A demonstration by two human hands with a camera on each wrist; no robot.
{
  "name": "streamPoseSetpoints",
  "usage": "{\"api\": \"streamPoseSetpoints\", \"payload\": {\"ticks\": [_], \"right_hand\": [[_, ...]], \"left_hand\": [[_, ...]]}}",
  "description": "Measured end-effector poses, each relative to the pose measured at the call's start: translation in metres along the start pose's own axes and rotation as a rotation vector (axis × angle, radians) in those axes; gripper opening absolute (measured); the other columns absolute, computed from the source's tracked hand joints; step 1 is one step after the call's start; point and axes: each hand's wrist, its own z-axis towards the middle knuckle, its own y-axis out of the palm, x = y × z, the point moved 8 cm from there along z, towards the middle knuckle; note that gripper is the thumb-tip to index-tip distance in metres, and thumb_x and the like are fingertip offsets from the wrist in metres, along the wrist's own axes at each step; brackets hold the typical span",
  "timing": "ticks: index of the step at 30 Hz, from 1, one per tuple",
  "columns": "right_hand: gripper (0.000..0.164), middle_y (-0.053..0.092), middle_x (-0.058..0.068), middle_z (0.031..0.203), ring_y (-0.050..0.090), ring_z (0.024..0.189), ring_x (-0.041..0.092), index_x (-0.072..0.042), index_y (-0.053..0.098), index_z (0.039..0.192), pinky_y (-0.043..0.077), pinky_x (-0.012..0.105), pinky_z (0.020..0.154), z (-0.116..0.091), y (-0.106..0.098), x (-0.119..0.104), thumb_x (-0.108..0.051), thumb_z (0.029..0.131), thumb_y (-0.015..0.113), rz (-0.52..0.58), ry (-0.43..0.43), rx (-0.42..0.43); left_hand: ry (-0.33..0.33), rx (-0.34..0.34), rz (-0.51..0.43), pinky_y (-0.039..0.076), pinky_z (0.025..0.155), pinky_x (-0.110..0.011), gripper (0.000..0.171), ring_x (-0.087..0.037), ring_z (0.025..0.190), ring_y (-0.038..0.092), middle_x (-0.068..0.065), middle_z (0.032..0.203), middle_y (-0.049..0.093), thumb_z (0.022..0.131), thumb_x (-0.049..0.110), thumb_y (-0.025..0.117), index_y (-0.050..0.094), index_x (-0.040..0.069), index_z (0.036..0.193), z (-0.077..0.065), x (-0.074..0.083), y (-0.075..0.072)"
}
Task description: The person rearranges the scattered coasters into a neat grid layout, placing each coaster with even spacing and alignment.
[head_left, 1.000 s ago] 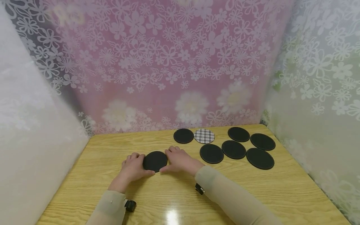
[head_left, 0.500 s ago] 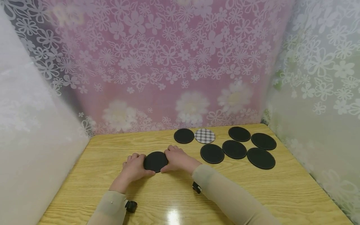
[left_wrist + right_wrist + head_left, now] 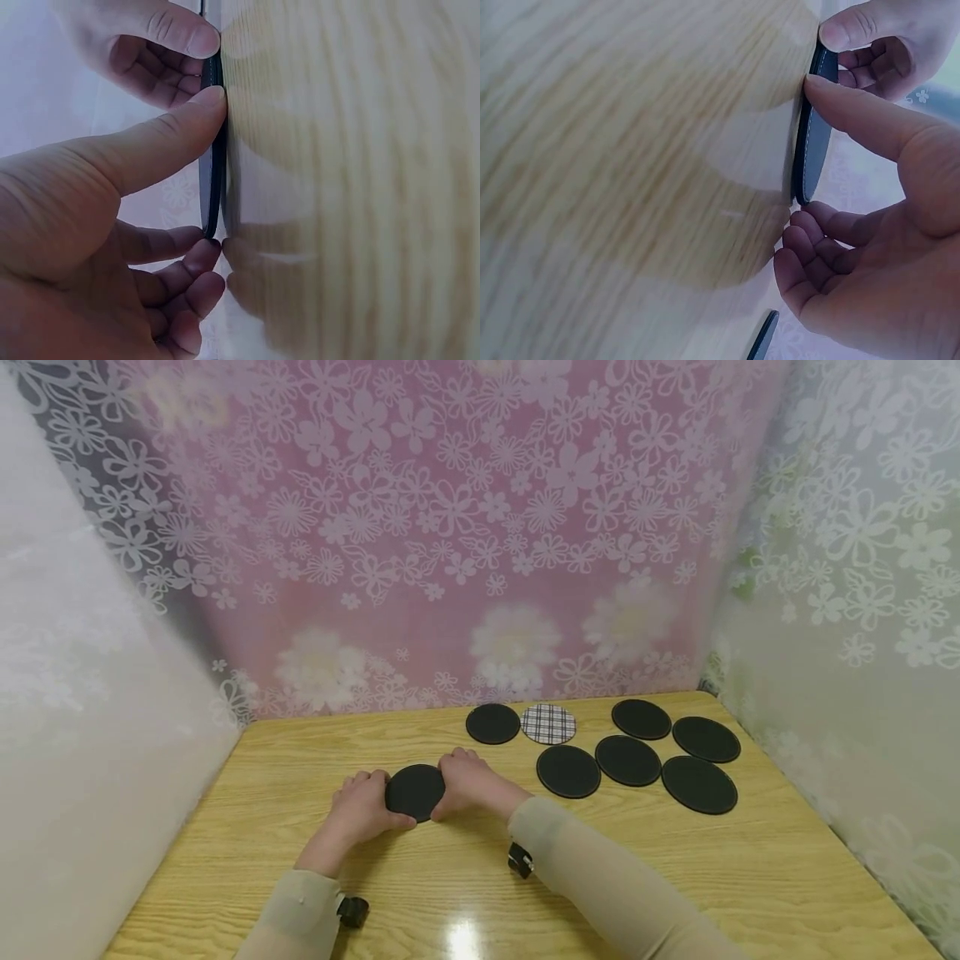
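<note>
A round black coaster [image 3: 415, 793] with a stitched rim lies at the left-middle of the table between both hands. My left hand [image 3: 363, 810] grips its left side, thumb at the near edge and fingertips at the far left edge. Opposite it, my right hand [image 3: 474, 787] holds the right side the same way. Seen edge-on in the left wrist view, the coaster [image 3: 213, 165] is close over the wood, with both thumbs along its near rim. In the right wrist view the right fingertips [image 3: 802, 217] curl at the rim of the coaster [image 3: 817, 142].
Behind and to the right lie a black coaster [image 3: 492, 724], a white plaid coaster [image 3: 548, 724] beside it, and several more black coasters [image 3: 628, 760]. Floral curtains [image 3: 480, 527] stand along the back and both sides of the wooden table [image 3: 450, 893].
My right wrist has shifted slightly left, its hand closer in on the coaster. The whole head view has drifted a little. Both hands stay at the same coaster.
</note>
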Motion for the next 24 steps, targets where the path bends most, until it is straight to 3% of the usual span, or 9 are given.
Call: {"api": "streamPoseSetpoints", "payload": {"ticks": [6, 24], "right_hand": [[0.078, 0.064, 0.011, 0.125, 0.058, 0.119, 0.030, -0.002, 0.066, 0.139, 0.050, 0.045, 0.108, 0.006, 0.003, -0.002, -0.040, 0.080, 0.102, 0.001, 0.006, 0.010], [0.077, 0.064, 0.014, 0.129, 0.065, 0.115, 0.027, -0.001, 0.064, 0.143, 0.056, 0.039, 0.102, 0.020, 0.007, -0.016, -0.035, 0.084, 0.100, 0.041, -0.028, -0.010]], "left_hand": [[-0.007, 0.013, -0.001, 0.050, 0.097, -0.066, 0.087, -0.047, 0.111, 0.066, -0.025, 0.119, 0.070, 0.078, 0.046, 0.102, 0.063, -0.008, 0.134, -0.001, 0.000, -0.003], [0.007, 0.009, 0.018, 0.053, 0.104, -0.063, 0.092, -0.053, 0.120, 0.063, -0.033, 0.124, 0.067, 0.081, 0.042, 0.101, 0.059, -0.016, 0.140, 0.001, -0.014, -0.008]]}}
